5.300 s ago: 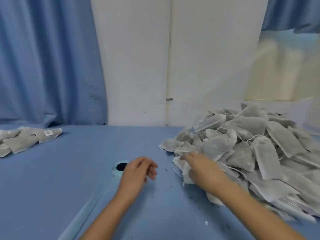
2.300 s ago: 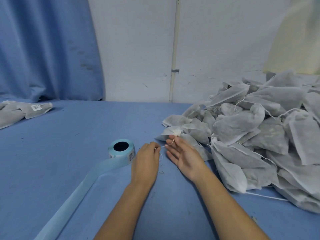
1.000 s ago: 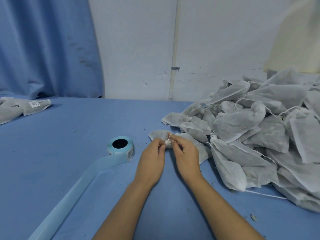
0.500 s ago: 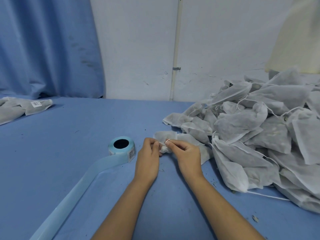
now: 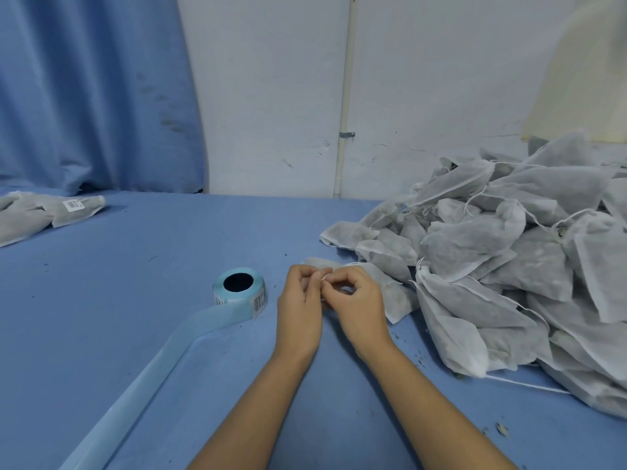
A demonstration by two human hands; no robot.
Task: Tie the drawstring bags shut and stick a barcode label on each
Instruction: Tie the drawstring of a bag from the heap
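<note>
I am working at a blue-covered table [image 5: 135, 300] against a white wall [image 5: 271, 96], with the heap of untied bags [image 5: 509, 266] sitting on the right and the label roll [image 5: 239, 290] just left of my hands. I am tying the drawstring [image 5: 326, 276] of one bag [image 5: 390, 293] at the heap's near left edge, and I judge the knot is going best when I am pulling the thin cord taut and cinching it hard against the gathered neck. My left hand [image 5: 298, 307] and right hand [image 5: 356, 307] are both curling closed, fingertips pinching the cord, knuckles almost touching over the bag's mouth.
</note>
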